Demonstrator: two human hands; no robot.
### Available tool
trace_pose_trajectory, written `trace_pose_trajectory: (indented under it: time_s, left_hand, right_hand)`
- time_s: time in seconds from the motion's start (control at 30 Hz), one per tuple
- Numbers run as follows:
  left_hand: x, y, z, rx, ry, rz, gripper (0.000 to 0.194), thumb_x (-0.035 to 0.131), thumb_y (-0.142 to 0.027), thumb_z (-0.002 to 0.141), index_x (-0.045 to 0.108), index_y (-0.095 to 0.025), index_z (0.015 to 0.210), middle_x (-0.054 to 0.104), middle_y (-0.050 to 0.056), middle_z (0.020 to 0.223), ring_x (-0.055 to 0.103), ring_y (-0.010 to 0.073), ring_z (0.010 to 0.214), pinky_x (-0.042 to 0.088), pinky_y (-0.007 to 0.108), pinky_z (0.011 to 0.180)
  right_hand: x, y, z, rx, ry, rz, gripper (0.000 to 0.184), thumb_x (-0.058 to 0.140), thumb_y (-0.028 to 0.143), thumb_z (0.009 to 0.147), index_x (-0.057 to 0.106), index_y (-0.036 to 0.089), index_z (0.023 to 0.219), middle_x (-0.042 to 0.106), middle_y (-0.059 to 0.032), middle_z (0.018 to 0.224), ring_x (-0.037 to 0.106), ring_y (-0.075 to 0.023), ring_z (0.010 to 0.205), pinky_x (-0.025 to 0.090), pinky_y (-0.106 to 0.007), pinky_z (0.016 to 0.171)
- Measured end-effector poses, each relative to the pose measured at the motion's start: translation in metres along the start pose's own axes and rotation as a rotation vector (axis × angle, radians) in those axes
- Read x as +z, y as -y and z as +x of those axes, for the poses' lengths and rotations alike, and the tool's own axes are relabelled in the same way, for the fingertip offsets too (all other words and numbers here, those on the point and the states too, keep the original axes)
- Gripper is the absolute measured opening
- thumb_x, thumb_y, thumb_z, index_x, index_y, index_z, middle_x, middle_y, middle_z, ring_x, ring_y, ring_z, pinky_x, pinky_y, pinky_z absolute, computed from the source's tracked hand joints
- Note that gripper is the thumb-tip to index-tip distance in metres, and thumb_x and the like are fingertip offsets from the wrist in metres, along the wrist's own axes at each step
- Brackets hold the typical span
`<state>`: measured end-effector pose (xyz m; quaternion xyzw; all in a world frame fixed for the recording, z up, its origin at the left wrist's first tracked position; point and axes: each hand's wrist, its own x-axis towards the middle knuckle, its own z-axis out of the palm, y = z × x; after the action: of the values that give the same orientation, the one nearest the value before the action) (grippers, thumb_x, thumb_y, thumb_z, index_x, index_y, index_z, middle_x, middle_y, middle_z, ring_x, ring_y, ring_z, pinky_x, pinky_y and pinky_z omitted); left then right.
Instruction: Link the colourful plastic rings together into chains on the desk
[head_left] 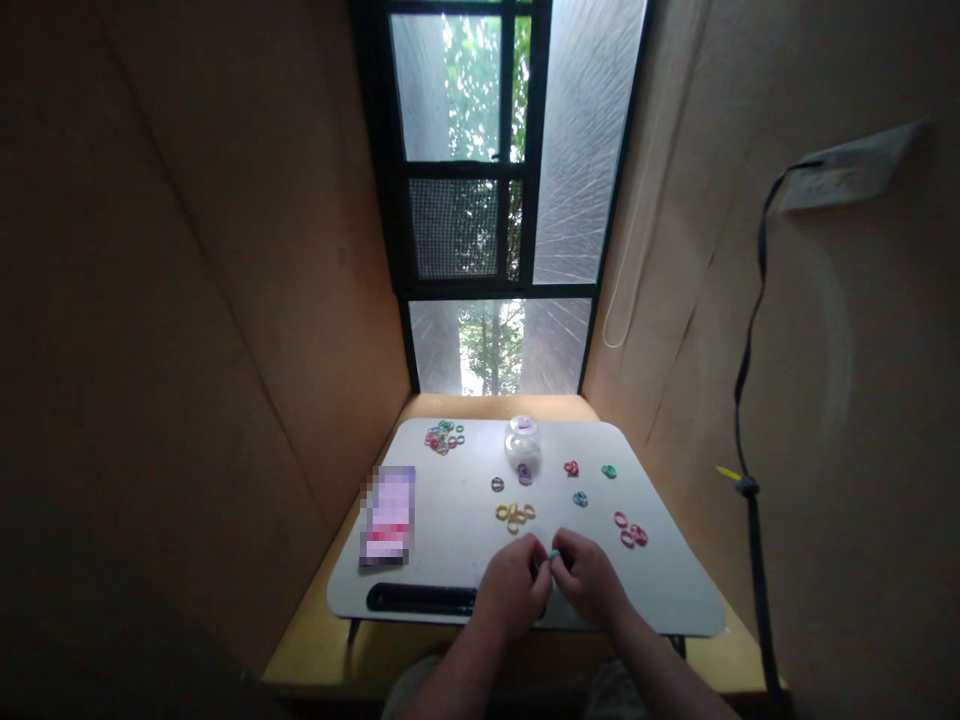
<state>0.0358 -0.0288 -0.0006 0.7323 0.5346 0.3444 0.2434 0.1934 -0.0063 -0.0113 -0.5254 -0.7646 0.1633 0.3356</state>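
Observation:
My left hand and my right hand meet over the front part of the white lap table. Between my right thumb and fingers is a small green hair tie. The left fingers are pinched close beside it; what they hold, if anything, is hidden. Just beyond my hands lies a group of yellow hair ties. Farther out are purple ties, a dark multicoloured one, blue ones, red ones and green ones. Pink-red ties lie to the right.
A clear round jar stands at the back of the table. A mixed pile of hair ties lies back left. A blurred-out phone-like object rests at the left, above a black slot. A black cable hangs at the right wall.

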Motion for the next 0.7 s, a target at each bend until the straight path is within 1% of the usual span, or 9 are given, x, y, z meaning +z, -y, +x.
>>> trace_pose_trajectory:
  time_s: [0.27, 0.7]
  left_hand:
    - [0.0009, -0.0006, 0.0008, -0.001, -0.002, 0.017, 0.009, 0.051, -0.023, 0.085, 0.053, -0.020, 0.077, 0.058, -0.002, 0.071, 0.050, 0.0125, 0.065, 0.030, 0.025, 0.060]
    - [0.0016, -0.0010, 0.0012, -0.018, 0.005, 0.029, 0.010, 0.051, -0.025, 0.086, 0.053, -0.020, 0.078, 0.058, -0.002, 0.071, 0.050, 0.0126, 0.065, 0.030, 0.025, 0.060]
  right_hand:
    - [0.0019, -0.0036, -0.0003, -0.004, -0.005, -0.003, 0.008, 0.046, 0.020, 0.075, 0.043, 0.022, 0.067, 0.049, 0.0034, 0.060, 0.047, -0.0136, 0.059, 0.031, -0.024, 0.057]
    - [-0.0016, -0.0008, 0.0007, 0.004, 0.001, -0.006, 0.009, 0.045, 0.019, 0.075, 0.042, 0.022, 0.068, 0.051, 0.0028, 0.062, 0.048, -0.0140, 0.061, 0.031, -0.024, 0.059]
